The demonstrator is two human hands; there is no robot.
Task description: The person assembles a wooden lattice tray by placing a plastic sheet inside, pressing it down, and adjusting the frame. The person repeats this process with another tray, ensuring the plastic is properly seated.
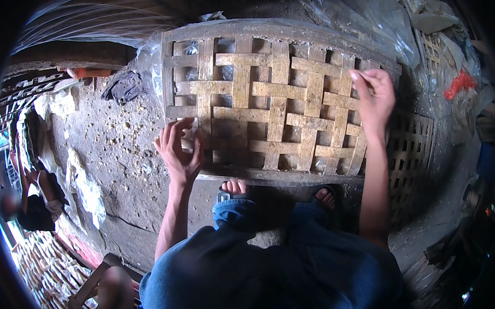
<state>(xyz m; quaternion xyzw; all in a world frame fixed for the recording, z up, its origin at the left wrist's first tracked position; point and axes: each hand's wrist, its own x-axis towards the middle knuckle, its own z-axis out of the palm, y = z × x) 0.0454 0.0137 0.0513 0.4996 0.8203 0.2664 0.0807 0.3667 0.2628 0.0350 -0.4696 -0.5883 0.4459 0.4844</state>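
A woven bamboo tray (278, 91) with a wooden frame lies in front of me, its wide slats crossing with square gaps between them. Over its left edge hovers my left hand (178, 149), fingers curved and the thumb apart from them; nothing shows in its grasp. My right hand (375, 96) is above the tray's right edge, its thumb and fingers drawn together in a pinch. Whatever lies between those fingertips, if anything, is too small to make out. Clear plastic sheeting (154, 62) sticks out at the tray's left side.
Yellowish crumbs (127, 126) litter the floor on the left, near a dark cloth (124, 87). Another slatted tray (410, 153) sits at right. Plastic sheets (377, 22) and a red scrap (459, 84) lie far right. People are at the left (33, 191) and lower left (114, 295).
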